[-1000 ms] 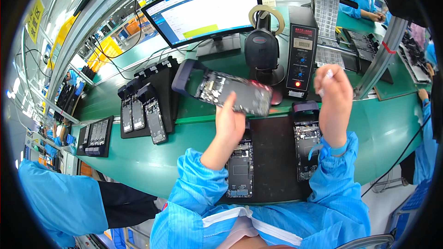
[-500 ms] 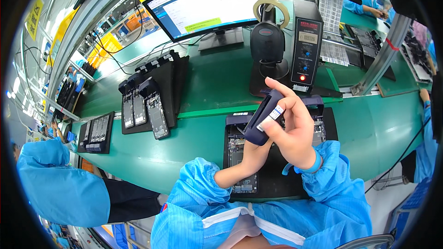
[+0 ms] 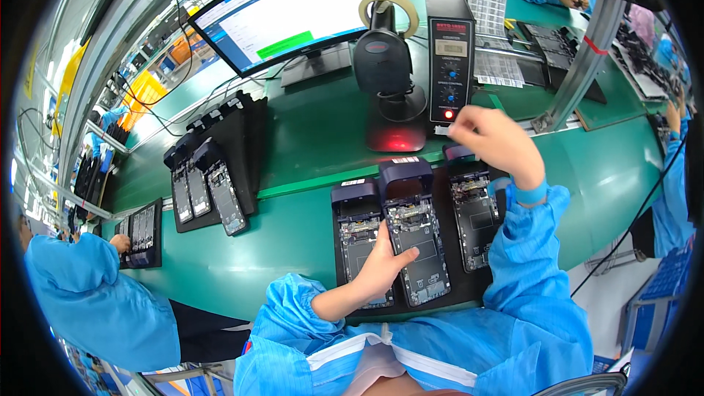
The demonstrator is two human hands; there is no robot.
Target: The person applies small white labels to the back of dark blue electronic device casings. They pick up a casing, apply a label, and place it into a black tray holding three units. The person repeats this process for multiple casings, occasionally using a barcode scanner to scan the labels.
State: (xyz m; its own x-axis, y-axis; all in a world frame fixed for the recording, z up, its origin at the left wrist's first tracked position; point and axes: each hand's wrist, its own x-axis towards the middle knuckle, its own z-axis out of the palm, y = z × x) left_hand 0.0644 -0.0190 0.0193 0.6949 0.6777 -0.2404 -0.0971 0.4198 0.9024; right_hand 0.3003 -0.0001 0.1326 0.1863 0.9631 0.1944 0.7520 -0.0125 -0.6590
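Bright light, dark fisheye-bent edges

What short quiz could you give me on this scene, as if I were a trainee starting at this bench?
1. Multiple choice: which hand grips the middle one of the three opened smartphones at the black mat in front of the person?
A) left
B) right
C) neither

2. True or false: the computer monitor has a dark screen.

3. Fill in the colour: the lit lamp on the upright black control box glows ____.

Key:
1. A: the left hand has it by its side, thumb on top.
2. False: it is lit, mostly white with a green patch.
3. Red.
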